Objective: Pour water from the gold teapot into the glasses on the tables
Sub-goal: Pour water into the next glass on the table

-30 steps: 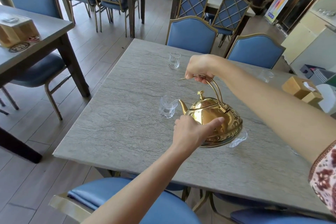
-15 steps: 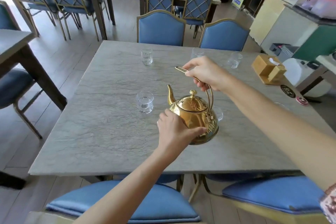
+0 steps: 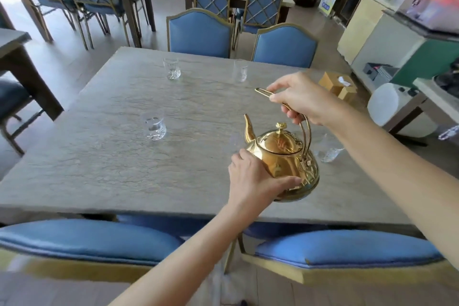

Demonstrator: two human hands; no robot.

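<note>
The gold teapot (image 3: 283, 156) hangs above the near right part of the grey stone table (image 3: 111, 164), nearly upright, spout pointing away and left. My right hand (image 3: 300, 99) grips its arched handle from above. My left hand (image 3: 250, 181) cups the pot's lower left side. A glass with water (image 3: 154, 126) stands left of the pot. Two glasses stand at the far edge, one left (image 3: 172, 68) and one right (image 3: 240, 71). Another glass (image 3: 329, 150) shows just right of the pot, partly hidden. A faint glass (image 3: 234, 141) sits behind the spout.
Two blue chairs (image 3: 198, 30) stand at the table's far side and two blue seats (image 3: 89, 238) at the near edge below me. A wooden tissue box (image 3: 335, 84) sits at the far right of the table. More tables and chairs fill the room beyond.
The teapot has tipped back from pouring at the left glass to nearly upright and shifted right along the table. Both hands stayed on it. My view swung right.
</note>
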